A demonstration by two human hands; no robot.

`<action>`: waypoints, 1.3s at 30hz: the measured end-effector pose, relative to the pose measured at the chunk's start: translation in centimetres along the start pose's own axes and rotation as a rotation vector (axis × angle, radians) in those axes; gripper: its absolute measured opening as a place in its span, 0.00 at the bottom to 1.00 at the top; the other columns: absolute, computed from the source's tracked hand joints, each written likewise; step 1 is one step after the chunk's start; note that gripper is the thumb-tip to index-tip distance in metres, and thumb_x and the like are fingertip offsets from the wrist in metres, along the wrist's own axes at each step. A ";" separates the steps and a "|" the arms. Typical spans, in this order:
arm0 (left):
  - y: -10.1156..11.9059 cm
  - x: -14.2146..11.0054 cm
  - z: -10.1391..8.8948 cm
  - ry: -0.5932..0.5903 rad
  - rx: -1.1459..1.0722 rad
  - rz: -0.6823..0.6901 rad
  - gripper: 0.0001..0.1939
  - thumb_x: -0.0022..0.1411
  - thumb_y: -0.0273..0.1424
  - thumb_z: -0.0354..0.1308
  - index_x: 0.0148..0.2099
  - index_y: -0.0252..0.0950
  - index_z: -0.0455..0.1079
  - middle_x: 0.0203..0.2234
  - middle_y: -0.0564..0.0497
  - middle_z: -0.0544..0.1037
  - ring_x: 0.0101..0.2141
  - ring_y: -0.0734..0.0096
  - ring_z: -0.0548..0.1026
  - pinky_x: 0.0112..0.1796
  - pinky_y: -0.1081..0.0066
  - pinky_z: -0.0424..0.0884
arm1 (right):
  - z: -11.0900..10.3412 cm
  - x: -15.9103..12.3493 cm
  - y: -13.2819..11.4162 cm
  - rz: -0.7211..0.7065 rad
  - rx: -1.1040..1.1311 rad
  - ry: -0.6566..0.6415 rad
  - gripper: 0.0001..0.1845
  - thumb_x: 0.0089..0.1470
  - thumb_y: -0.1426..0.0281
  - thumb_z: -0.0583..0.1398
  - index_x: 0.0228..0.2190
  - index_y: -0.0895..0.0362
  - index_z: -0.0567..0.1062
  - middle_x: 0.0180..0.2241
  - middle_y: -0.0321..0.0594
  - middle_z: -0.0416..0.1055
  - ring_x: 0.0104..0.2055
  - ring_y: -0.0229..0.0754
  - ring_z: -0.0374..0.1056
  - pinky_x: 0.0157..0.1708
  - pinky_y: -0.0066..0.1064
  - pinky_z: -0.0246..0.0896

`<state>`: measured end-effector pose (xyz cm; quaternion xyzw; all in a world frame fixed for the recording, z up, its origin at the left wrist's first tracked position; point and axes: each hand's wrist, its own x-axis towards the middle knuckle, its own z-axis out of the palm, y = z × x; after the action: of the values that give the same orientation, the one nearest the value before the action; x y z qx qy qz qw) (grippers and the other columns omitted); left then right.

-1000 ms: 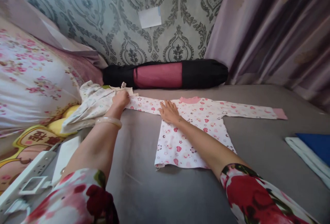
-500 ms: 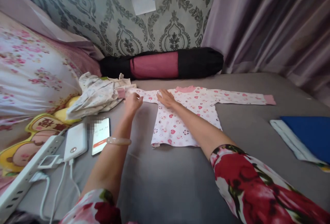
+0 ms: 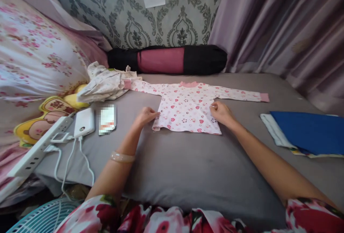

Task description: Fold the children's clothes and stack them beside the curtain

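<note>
A child's long-sleeved shirt (image 3: 185, 107), white with pink hearts and flowers, lies spread on the grey bed sheet (image 3: 172, 165). Its pink collar points away from me and both sleeves stretch out sideways. At the shirt's left side edge, near the hem, my left hand (image 3: 146, 116) is closed in a pinch on the fabric. My right hand (image 3: 223, 114) pinches the opposite side edge, below the armpit. The left sleeve's pink cuff touches a crumpled pile of pale clothes (image 3: 100, 84).
A folded blue cloth (image 3: 306, 129) lies at the right. On the left are a phone (image 3: 107, 120), a white power bank (image 3: 84, 122) with cables, a power strip (image 3: 40, 147) and a yellow cushion (image 3: 37, 125). Along the wall lies a black and pink roll (image 3: 161, 60). A fan (image 3: 45, 218) stands low left.
My left hand has left the left sleeve and moved to the shirt's lower left side. My right hand has moved from the left shoulder to the right side edge. The view has shifted.
</note>
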<state>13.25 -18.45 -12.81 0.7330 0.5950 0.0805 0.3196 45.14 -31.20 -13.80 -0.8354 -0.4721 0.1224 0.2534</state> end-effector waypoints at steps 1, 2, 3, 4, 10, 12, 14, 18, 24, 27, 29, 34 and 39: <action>0.3 -0.3 0.1 0.003 0.024 -0.009 0.14 0.52 0.42 0.60 0.27 0.35 0.73 0.17 0.52 0.71 0.22 0.71 0.69 0.24 0.74 0.60 | -0.6 -0.7 0.6 0.035 -0.031 -0.009 0.14 0.58 0.65 0.55 0.42 0.59 0.73 0.33 0.43 0.76 0.33 0.41 0.71 0.32 0.28 0.61; 0.7 -0.6 0.2 0.005 0.051 -0.019 0.14 0.52 0.42 0.61 0.27 0.35 0.73 0.17 0.53 0.71 0.23 0.71 0.69 0.24 0.74 0.59 | -1.0 -1.5 1.0 0.063 -0.069 -0.022 0.13 0.58 0.65 0.55 0.39 0.59 0.74 0.33 0.43 0.76 0.33 0.42 0.71 0.31 0.28 0.60; 1.0 -0.7 0.4 0.009 0.075 -0.031 0.14 0.51 0.42 0.62 0.27 0.35 0.72 0.17 0.53 0.71 0.23 0.71 0.69 0.24 0.74 0.59 | -1.4 -2.2 1.4 0.083 -0.113 -0.041 0.13 0.58 0.64 0.54 0.37 0.58 0.74 0.33 0.44 0.76 0.34 0.42 0.71 0.31 0.28 0.59; 1.3 -0.8 0.5 0.014 0.094 -0.047 0.13 0.51 0.41 0.62 0.26 0.35 0.72 0.18 0.53 0.70 0.23 0.72 0.69 0.24 0.74 0.59 | -1.6 -2.8 1.6 0.096 -0.162 -0.062 0.14 0.58 0.62 0.54 0.34 0.58 0.75 0.33 0.45 0.76 0.34 0.44 0.71 0.30 0.29 0.58; 1.8 -0.8 1.4 0.037 0.095 -0.101 0.09 0.51 0.36 0.61 0.26 0.36 0.69 0.17 0.55 0.68 0.23 0.72 0.67 0.24 0.75 0.58 | -1.9 -6.2 1.9 0.056 -0.274 -0.143 0.16 0.57 0.56 0.54 0.31 0.55 0.74 0.33 0.43 0.76 0.35 0.45 0.70 0.29 0.30 0.52; 1.7 -0.7 1.6 0.068 0.091 -0.102 0.08 0.50 0.35 0.61 0.27 0.36 0.68 0.18 0.55 0.68 0.23 0.72 0.67 0.23 0.75 0.58 | -1.8 -6.9 1.8 0.032 -0.251 -0.143 0.14 0.58 0.58 0.54 0.32 0.54 0.73 0.34 0.42 0.75 0.34 0.43 0.69 0.28 0.29 0.50; 1.7 -0.8 1.6 0.099 0.059 -0.104 0.08 0.49 0.35 0.61 0.28 0.36 0.68 0.18 0.56 0.68 0.22 0.73 0.67 0.23 0.75 0.58 | -1.8 -7.3 1.6 0.016 -0.220 -0.141 0.12 0.58 0.60 0.54 0.33 0.54 0.73 0.34 0.41 0.75 0.34 0.43 0.69 0.27 0.29 0.49; 2.0 -1.1 1.3 0.095 -0.104 -0.141 0.10 0.50 0.36 0.61 0.30 0.36 0.66 0.18 0.57 0.67 0.19 0.76 0.66 0.20 0.76 0.57 | -1.5 -7.6 1.5 0.038 -0.172 -0.105 0.11 0.59 0.61 0.53 0.35 0.53 0.72 0.34 0.41 0.75 0.35 0.44 0.69 0.28 0.29 0.50; 1.2 -1.9 0.6 0.004 -0.315 -0.209 0.20 0.46 0.43 0.65 0.37 0.35 0.68 0.18 0.57 0.70 0.19 0.75 0.68 0.21 0.75 0.60 | -1.0 -7.5 2.1 0.018 -0.190 -0.102 0.14 0.61 0.60 0.52 0.45 0.53 0.68 0.33 0.41 0.75 0.35 0.47 0.71 0.29 0.31 0.52; 0.1 -2.4 0.4 -0.015 -0.300 -0.127 0.22 0.45 0.46 0.65 0.37 0.36 0.69 0.19 0.57 0.70 0.21 0.75 0.69 0.22 0.76 0.61 | -0.9 -7.5 2.2 0.000 -0.215 -0.123 0.18 0.62 0.60 0.51 0.50 0.53 0.66 0.34 0.42 0.75 0.36 0.48 0.71 0.30 0.31 0.54; -0.5 -2.6 0.5 -0.014 -0.275 -0.067 0.23 0.46 0.47 0.64 0.37 0.35 0.69 0.20 0.58 0.70 0.21 0.76 0.68 0.22 0.76 0.61 | -1.0 -7.7 2.1 -0.018 -0.239 -0.131 0.20 0.62 0.60 0.50 0.53 0.53 0.65 0.36 0.44 0.75 0.37 0.49 0.72 0.32 0.32 0.56; -1.3 -2.6 0.5 -0.019 -0.176 0.035 0.24 0.46 0.47 0.62 0.38 0.35 0.68 0.21 0.57 0.69 0.21 0.74 0.68 0.21 0.76 0.61 | -1.3 -8.1 1.7 -0.087 -0.290 -0.155 0.21 0.64 0.62 0.48 0.55 0.50 0.66 0.43 0.47 0.75 0.42 0.51 0.72 0.36 0.33 0.57; -1.6 -1.5 -0.7 -0.082 0.034 0.044 0.22 0.44 0.43 0.64 0.39 0.35 0.68 0.25 0.52 0.74 0.26 0.68 0.73 0.26 0.73 0.65 | -1.0 -8.1 1.9 -0.097 -0.310 -0.188 0.20 0.64 0.62 0.47 0.53 0.48 0.69 0.42 0.45 0.76 0.44 0.49 0.72 0.36 0.32 0.57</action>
<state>11.14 -19.40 -12.77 0.7539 0.5664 0.0474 0.3294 42.72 -39.16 -14.27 -0.8256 -0.5466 0.1130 0.0820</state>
